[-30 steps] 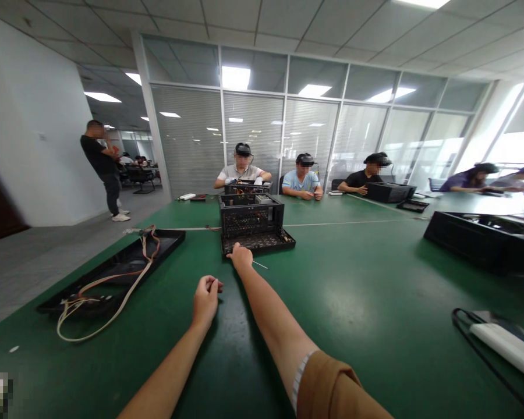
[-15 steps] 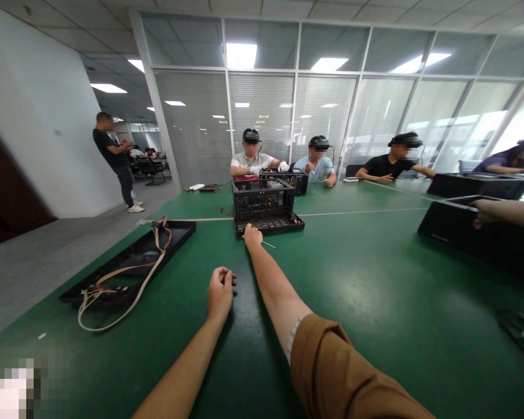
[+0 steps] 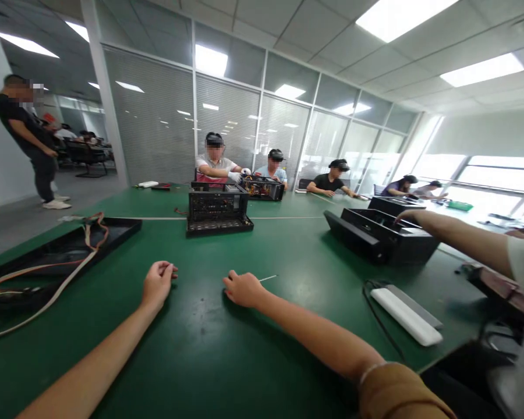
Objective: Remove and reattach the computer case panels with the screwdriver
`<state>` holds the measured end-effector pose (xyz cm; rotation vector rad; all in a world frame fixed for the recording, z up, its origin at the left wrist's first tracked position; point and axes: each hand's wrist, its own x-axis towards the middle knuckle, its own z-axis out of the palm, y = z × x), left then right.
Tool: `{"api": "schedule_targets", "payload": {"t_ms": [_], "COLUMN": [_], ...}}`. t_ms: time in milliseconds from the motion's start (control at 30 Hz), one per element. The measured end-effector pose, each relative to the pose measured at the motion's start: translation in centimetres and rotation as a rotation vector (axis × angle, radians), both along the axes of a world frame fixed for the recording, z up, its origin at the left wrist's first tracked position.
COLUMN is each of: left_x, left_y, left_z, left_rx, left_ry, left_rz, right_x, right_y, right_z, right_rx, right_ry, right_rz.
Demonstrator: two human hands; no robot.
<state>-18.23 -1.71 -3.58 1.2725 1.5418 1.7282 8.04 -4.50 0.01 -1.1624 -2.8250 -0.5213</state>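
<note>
My right hand point(image 3: 243, 288) is closed low over the green table point(image 3: 192, 361). A thin pale shaft, apparently of a screwdriver point(image 3: 269, 278), sticks out past its far side; the handle is hidden in the fingers. To its left, my left hand point(image 3: 159, 282) has its fingers curled against the thumb, and whatever may be in them is hidden. Beyond both hands stands an open black computer case point(image 3: 218, 210), apart from them. At the left lies a black case panel point(image 3: 124, 228) with orange and white cables point(image 3: 65, 285) across it.
Across the table, a gloved person point(image 3: 213, 163) works at another open computer case point(image 3: 264, 189). At right, a neighbour's arm point(image 3: 458, 235) reaches into a black case point(image 3: 413, 244). A white power strip-like block point(image 3: 406, 317) with a black cable lies nearer. More people sit farther back.
The view has turned to the right. My right hand has drawn back from the front edge of the computer case toward me, still with the thin shaft. My left hand stays curled.
</note>
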Motion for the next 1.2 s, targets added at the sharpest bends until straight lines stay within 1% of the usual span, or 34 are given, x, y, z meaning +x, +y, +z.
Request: {"api": "schedule_targets", "payload": {"t_ms": [67,133,200,300,400,500,700,933,1033,1200], "left_x": [0.1,0.3,0.6,0.9,0.9,0.8,0.9,1.2,1.3,1.6], "left_y": [-0.2,-0.6,-1.2,-2.2,-2.9,-3.2,-2.9,-2.9,-3.0,-3.3], "left_z": [0.2,0.5,0.8,1.2,1.1,0.9,0.6,0.8,0.9,1.0], "left_rx": [-0.002,-0.007,-0.013,-0.034,-0.058,-0.057,-0.074,-0.098,-0.097,-0.08], "left_ry": [-0.018,-0.033,-0.036,-0.023,-0.017,-0.011,0.016,0.055,0.06,0.146], "left_rz": [-0.012,-0.019,-0.026,-0.029,-0.034,-0.066,-0.09,-0.127,-0.137,-0.191], "right_x": [3.4,6.0,7.8,9.1,9.3,9.1,9.2,9.1,9.1,9.1], "right_y": [-3.4,-5.6,-6.5,-6.2,-5.5,-5.2,-5.2,-5.1,-5.3,-5.6], "right_z": [-0.6,-0.7,-0.5,0.2,0.4,0.2,0.1,0.1,0.1,0.3], "right_rx": [0.006,0.008,0.006,-0.025,-0.07,-0.083,-0.112,-0.148,-0.14,-0.15], "right_ry": [0.009,0.036,0.06,0.079,0.095,0.11,0.153,0.182,0.199,0.208], "right_rz": [0.028,0.025,0.014,0.018,0.043,0.078,0.118,0.134,0.143,0.131]}}
